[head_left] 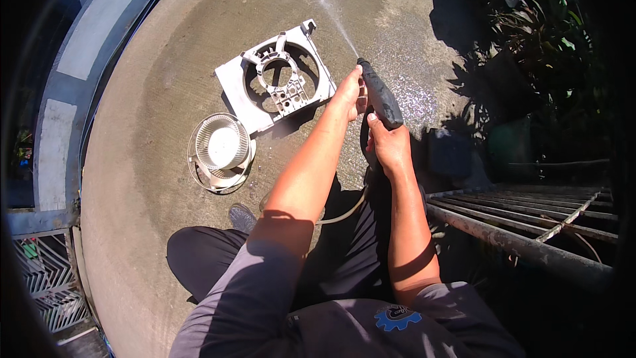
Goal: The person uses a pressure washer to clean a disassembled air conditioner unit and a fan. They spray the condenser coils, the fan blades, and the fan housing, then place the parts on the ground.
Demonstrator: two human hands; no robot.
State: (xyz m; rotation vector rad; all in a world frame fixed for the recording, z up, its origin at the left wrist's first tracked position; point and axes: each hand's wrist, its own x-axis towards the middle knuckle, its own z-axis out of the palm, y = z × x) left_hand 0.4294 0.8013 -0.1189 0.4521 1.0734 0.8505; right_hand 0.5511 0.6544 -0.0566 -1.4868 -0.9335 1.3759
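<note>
My right hand (391, 146) is wrapped round the rear grip of a black spray gun (379, 89), which points away from me. Closer to the nozzle, my left hand (349, 96) is closed against the gun's side, its fingers partly hidden. A thin jet of water (340, 22) shoots from the tip toward the far ground. Left of the gun, a white plastic fan housing (233, 86) with a large round opening lies on the concrete. Nearer to me sits a white blower wheel (222, 146) with fine ribs, resting on other round pale parts.
Wet concrete (411, 96) glistens right of the gun. A hose (348, 213) curves beneath my arms. Plants (543, 46) stand at the far right, with a rusty metal grille (523, 215) nearer. A blue-grey gate (50, 132) borders the left. My shoe (242, 217) is below the blower wheel.
</note>
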